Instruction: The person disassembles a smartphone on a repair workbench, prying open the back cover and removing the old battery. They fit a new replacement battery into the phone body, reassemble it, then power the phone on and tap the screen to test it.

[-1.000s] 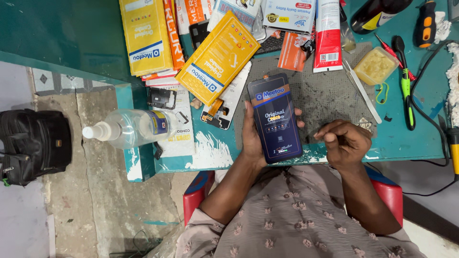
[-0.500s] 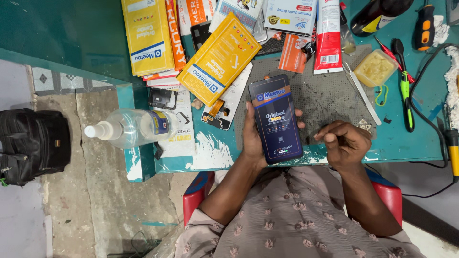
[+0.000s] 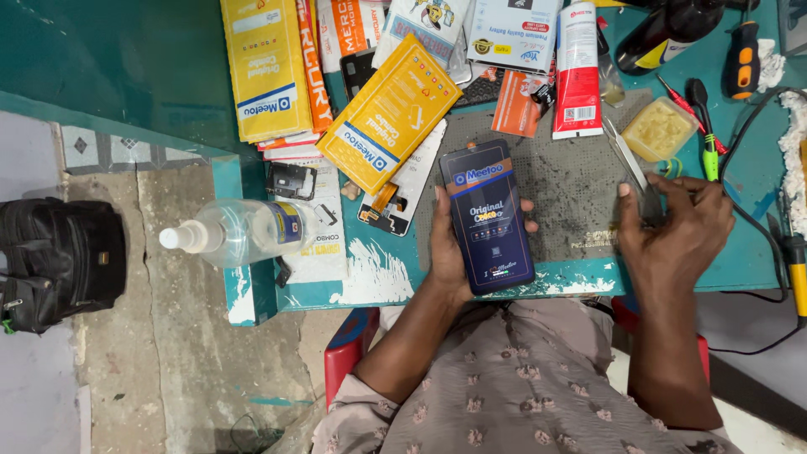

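Note:
My left hand [image 3: 450,252] holds a dark blue phone-screen part [image 3: 487,214] with an orange band, face up over the near edge of the grey work mat [image 3: 572,181]. Fingers wrap around both long sides of it. My right hand [image 3: 677,231] rests on the mat's right side, fingers closed around metal tweezers [image 3: 626,160] that point up and left. A small yellow tub [image 3: 660,128] sits just above that hand.
Yellow and orange flat boxes [image 3: 387,113] lie stacked at the back of the teal table [image 3: 378,277]. A clear spray bottle [image 3: 239,233] lies on its side at the left edge. Screwdrivers [image 3: 702,126] and cables lie at right. A black bag [image 3: 59,261] sits on the floor.
My right hand moved right and up, away from the screen part, and closed on the tweezers. My left hand and the part stayed put.

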Motion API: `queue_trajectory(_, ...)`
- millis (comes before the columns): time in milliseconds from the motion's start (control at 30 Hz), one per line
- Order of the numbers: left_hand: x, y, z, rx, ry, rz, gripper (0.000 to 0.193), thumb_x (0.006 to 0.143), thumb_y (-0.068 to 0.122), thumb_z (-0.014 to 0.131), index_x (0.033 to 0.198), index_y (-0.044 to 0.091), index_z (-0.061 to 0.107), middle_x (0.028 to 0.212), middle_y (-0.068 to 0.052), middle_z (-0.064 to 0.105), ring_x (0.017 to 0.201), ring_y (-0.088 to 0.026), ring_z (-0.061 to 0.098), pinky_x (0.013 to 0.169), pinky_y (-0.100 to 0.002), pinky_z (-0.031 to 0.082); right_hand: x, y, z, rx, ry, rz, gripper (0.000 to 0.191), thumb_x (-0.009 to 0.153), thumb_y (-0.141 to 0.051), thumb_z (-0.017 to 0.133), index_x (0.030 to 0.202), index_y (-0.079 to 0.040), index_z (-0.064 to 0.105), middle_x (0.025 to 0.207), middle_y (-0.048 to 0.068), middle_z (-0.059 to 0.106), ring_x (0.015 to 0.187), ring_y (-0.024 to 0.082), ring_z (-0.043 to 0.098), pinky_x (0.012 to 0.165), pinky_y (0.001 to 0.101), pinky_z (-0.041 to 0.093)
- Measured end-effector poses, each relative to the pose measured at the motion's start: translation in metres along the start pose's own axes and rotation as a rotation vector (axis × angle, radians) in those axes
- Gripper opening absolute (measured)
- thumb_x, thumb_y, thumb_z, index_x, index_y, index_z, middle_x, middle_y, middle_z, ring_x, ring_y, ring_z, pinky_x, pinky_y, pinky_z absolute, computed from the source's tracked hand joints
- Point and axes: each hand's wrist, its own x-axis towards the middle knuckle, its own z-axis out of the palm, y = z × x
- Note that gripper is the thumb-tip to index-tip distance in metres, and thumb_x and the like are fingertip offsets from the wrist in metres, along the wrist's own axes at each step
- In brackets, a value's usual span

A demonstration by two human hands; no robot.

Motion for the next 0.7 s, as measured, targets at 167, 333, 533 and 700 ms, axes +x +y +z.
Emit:
queue_trajectory(167,0.0,-0.002,-0.001,-0.015,-0.002,0.0,0.095,0.101,0.083,0.034,0.154,0.005,0.044,0.124,-0.024,0.065,0.11,-0.033,0.071,0.078,-0.045,0.066,-0.014,0.017,0.008,-0.075,-0.052,0.004,0.02,0.101,-0.022,0.072,0.115,-0.009,0.078,0.108,0.01,0.06,0.107,0.029,0.054,0.1,0.045,0.04)
queue_trajectory(333,0.0,-0.001,-0.002,-0.016,-0.018,0.009,0.094,0.102,0.082,0.034,0.156,0.006,0.043,0.125,-0.024,0.065,0.111,-0.033,0.07,0.08,-0.045,0.066,-0.017,0.013,-0.003,-0.058,-0.033,0.024,0.014,0.11,-0.016,0.071,0.11,-0.002,0.073,0.104,0.012,0.067,0.097,0.03,0.058,0.092,0.0441,0.044)
queue_trajectory(533,0.0,-0.001,-0.002,-0.027,-0.017,0.002,0.095,0.101,0.083,0.035,0.157,0.006,0.042,0.125,-0.023,0.065,0.112,-0.033,0.07,0.08,-0.046,0.066,-0.015,-0.001,-0.023,0.134,0.068,-0.01,0.009,0.111,-0.006,0.077,0.115,0.002,0.075,0.099,0.015,0.073,0.087,0.029,0.069,0.077,0.038,0.053)
queue_trajectory(700,0.0,-0.001,0.0,-0.042,-0.022,0.001,0.095,0.101,0.082,0.034,0.156,0.005,0.043,0.125,-0.023,0.065,0.112,-0.033,0.07,0.081,-0.046,0.066,-0.014,-0.008,-0.017,0.239,0.121,-0.043,0.011,0.108,-0.001,0.081,0.117,0.003,0.077,0.098,0.017,0.074,0.083,0.026,0.071,0.073,0.0324,0.052)
